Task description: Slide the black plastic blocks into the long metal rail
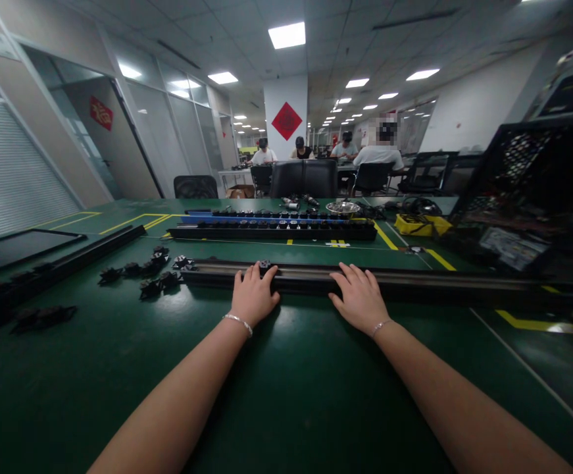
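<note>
- The left hand is resting on the near long bar, its fingers bending and spreading a little. A small black piece is sitting on that bar by its fingertips; I cannot tell if they are pinching it.
- The right hand is lying on the same bar, farther right, with its fingers loosely apart. It is not holding any small piece that I can see.
- The near long bar is lying sideways across the green table, with a pale groove running along its top.
- The hands seem to be steadying the bar and lining up the small piece. This step is likely calling for a still bar and a gentle push along the groove.
- Loose black pieces are lying in a bunch just past the bar's left end.
- Farther off, a second black bar is holding a row of little pieces, and a blue bar is lying just behind it.
- A yellow box is holding dark things, too dim for naming.
- A round metal dish is holding small shiny bits.
- Well behind, a brown box is standing near some chairs, and people are sitting at another table.
</note>
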{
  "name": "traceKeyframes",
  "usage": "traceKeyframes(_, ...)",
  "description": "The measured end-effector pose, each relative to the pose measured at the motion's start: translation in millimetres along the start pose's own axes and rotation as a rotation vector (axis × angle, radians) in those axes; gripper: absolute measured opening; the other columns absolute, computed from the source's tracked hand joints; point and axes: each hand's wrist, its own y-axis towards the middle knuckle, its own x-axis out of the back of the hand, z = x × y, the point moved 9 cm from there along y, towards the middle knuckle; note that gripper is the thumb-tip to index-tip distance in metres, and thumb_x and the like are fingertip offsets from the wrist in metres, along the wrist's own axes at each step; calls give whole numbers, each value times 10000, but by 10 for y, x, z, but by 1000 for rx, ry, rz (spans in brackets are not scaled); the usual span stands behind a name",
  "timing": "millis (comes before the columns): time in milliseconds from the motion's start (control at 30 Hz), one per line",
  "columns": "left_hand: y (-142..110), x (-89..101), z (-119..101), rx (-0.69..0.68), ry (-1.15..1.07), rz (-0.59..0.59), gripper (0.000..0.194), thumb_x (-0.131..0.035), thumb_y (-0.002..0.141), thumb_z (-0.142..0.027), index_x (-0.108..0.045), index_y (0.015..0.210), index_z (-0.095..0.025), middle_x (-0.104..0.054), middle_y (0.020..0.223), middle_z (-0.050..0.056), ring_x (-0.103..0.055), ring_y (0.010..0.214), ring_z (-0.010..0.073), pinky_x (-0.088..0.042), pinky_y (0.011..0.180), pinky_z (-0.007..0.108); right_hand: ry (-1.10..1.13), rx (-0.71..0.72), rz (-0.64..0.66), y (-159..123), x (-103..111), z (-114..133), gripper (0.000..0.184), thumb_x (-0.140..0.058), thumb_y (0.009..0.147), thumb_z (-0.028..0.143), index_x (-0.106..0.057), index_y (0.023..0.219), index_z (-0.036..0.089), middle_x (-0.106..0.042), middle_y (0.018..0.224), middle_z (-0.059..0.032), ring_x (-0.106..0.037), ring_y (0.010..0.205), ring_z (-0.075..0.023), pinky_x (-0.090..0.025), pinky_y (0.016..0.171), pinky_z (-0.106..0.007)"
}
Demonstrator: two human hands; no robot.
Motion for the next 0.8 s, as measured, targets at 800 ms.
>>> traceKeyframes(800, 4, -64, 761, 76, 85, 132, 619, -483, 786, -420, -320, 1380, -360, -363, 1447, 90, -319, 1318, 304, -280, 1015, 521, -21, 5, 7, 2, 13, 12, 403, -444, 847, 358, -551, 1201, 200, -435, 1394, -106, -337, 1297, -278, -216, 1060, -478)
